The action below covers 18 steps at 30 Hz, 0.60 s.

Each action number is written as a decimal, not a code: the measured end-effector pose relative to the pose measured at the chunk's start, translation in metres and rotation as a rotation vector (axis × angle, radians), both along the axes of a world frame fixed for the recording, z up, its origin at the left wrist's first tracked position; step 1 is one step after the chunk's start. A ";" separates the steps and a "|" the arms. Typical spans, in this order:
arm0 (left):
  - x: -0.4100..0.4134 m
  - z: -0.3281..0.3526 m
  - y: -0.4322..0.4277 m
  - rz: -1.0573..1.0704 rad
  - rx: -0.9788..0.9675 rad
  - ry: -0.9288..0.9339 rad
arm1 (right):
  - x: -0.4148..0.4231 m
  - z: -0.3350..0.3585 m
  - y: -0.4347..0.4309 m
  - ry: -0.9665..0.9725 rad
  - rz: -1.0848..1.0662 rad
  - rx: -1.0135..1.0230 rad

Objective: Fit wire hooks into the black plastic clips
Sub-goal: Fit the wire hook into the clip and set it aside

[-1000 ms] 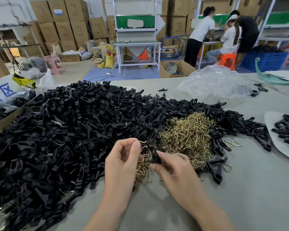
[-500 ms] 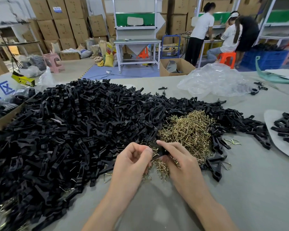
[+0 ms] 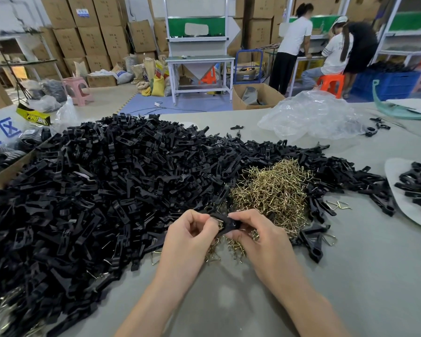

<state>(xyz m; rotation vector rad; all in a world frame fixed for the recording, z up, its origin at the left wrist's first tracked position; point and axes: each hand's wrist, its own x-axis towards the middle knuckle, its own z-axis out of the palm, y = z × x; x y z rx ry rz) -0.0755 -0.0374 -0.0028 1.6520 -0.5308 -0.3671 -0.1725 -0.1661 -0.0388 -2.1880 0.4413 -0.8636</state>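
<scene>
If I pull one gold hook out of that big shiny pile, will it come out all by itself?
Probably not: the wire hooks lie interlocked in a tangled heap, so neighbours would likely snag and lift along. Each looks like thin bent wire, so likely light yet stiff. Pushed, the heap would probably slide as a clump across the smooth table.

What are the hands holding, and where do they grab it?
One black plastic clip, pinched by its two ends: the left hand on the left end, the right hand on the right end.
</scene>
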 end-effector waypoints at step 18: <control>0.009 0.000 0.010 -0.551 -0.229 0.607 | -0.005 0.007 -0.003 -0.009 0.112 0.167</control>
